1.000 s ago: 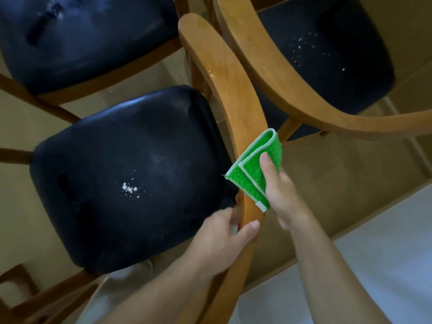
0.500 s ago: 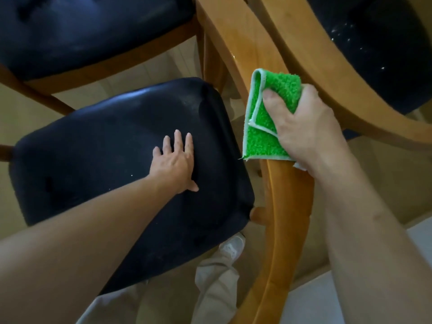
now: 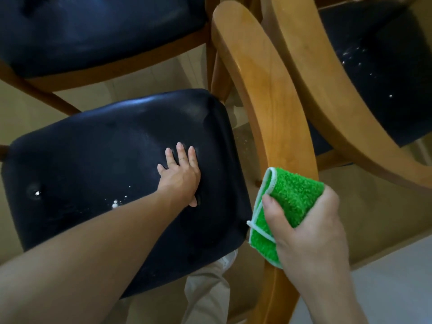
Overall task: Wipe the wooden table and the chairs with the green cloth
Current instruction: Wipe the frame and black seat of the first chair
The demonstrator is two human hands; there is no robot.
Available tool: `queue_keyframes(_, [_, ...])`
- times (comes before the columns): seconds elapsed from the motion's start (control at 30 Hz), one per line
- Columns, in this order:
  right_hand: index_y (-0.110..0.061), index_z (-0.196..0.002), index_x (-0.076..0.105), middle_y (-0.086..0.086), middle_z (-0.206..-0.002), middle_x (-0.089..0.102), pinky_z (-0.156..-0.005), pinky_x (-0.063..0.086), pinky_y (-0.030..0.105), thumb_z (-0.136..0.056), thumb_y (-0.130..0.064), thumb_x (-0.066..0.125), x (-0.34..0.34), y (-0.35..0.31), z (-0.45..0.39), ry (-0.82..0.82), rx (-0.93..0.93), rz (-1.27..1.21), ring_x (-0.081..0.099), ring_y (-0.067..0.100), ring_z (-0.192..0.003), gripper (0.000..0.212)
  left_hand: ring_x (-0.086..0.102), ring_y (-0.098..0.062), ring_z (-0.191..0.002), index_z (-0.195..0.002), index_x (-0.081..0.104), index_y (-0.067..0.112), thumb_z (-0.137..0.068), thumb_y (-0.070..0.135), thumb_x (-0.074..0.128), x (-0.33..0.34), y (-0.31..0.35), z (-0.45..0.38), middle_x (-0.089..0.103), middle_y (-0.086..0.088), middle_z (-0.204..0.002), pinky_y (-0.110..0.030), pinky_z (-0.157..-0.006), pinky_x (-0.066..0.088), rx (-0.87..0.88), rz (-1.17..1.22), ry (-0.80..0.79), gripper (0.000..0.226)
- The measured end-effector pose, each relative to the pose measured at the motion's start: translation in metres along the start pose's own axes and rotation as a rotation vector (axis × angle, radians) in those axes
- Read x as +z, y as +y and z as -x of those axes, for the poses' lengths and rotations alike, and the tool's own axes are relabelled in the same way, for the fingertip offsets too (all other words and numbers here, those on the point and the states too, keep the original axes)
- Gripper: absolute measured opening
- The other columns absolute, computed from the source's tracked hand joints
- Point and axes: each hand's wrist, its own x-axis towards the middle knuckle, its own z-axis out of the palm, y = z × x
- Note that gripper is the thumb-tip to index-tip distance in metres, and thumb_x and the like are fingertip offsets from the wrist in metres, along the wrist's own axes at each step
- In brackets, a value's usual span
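Observation:
A wooden chair fills the middle of the view; its curved backrest rail (image 3: 264,90) runs from top centre down to the lower right. My right hand (image 3: 313,232) grips the folded green cloth (image 3: 289,202) and wraps it round the lower part of that rail. My left hand (image 3: 181,174) lies flat with straight fingers on the chair's dark blue padded seat (image 3: 98,164). White crumbs (image 3: 114,203) lie on the seat just left of my left forearm. The table is not in view.
A second chair's dark seat (image 3: 88,31) sits at the top left. A third chair with a wooden rail (image 3: 327,94) and a speckled dark seat (image 3: 374,66) stands close on the right. Beige floor (image 3: 364,206) lies beneath, and my trouser leg and shoe (image 3: 217,277) show below the seat.
My left hand let go of the rail and moved onto the seat, where it now rests flat. My right hand slid the cloth up the backrest rail, then back down it.

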Motion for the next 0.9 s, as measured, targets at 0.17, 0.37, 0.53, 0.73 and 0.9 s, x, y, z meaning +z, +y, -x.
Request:
queue_keyframes(0.17, [-0.021, -0.125, 0.037, -0.003, -0.108, 0.051, -0.075, 0.048, 0.038, -0.074, -0.070, 0.058, -0.006, -0.034, -0.050, -0.022, -0.184, 0.109, 0.055, 0.016, -0.091, 0.073, -0.007, -0.052, -0.142, -0.145, -0.026, 0.003, -0.073, 0.047, 0.077, 0.001, -0.004, -0.001, -0.024, -0.029, -0.153, -0.058, -0.113, 0.024, 0.004, 0.035, -0.021, 0.133])
queue_keyframes(0.37, [-0.013, -0.140, 0.027, 0.005, -0.123, 0.046, -0.074, 0.038, 0.035, -0.083, -0.072, 0.047, 0.005, -0.066, -0.093, 0.048, -0.330, 0.322, 0.052, 0.023, -0.102, 0.085, -0.008, -0.051, -0.142, -0.146, -0.025, 0.003, -0.073, 0.046, 0.079, -0.002, -0.002, 0.000, -0.024, -0.028, -0.153, -0.058, -0.112, 0.023, -0.016, 0.043, -0.048, 0.134])
queue_keyframes(0.53, [-0.015, -0.153, 0.004, 0.005, -0.137, 0.039, -0.077, 0.032, 0.029, -0.084, -0.071, 0.046, 0.004, -0.046, -0.065, 0.069, -0.329, 0.335, 0.047, 0.022, -0.118, 0.099, -0.006, -0.053, -0.141, -0.145, -0.025, 0.001, -0.071, 0.046, 0.080, -0.002, 0.002, -0.003, -0.022, -0.029, -0.153, -0.060, -0.111, 0.025, -0.032, 0.025, -0.048, 0.136])
queue_keyframes(0.73, [-0.019, -0.148, 0.017, -0.004, -0.129, 0.045, -0.081, 0.038, 0.026, -0.070, -0.075, 0.051, 0.001, -0.019, -0.020, 0.026, -0.114, 0.204, 0.050, 0.014, -0.114, 0.102, -0.005, -0.054, -0.141, -0.144, -0.025, 0.000, -0.070, 0.043, 0.081, -0.003, 0.004, -0.003, -0.022, -0.031, -0.152, -0.061, -0.110, 0.025, -0.040, 0.033, -0.045, 0.137])
queue_keyframes(0.9, [-0.025, -0.124, 0.026, -0.006, -0.109, 0.045, -0.065, 0.033, 0.026, -0.071, -0.062, 0.067, 0.002, -0.020, -0.012, 0.016, 0.035, 0.215, 0.046, 0.012, -0.085, 0.077, -0.005, -0.055, -0.140, -0.144, -0.026, -0.001, -0.069, 0.046, 0.080, -0.001, 0.003, -0.005, -0.021, -0.032, -0.152, -0.062, -0.110, 0.024, -0.040, 0.028, -0.036, 0.138])
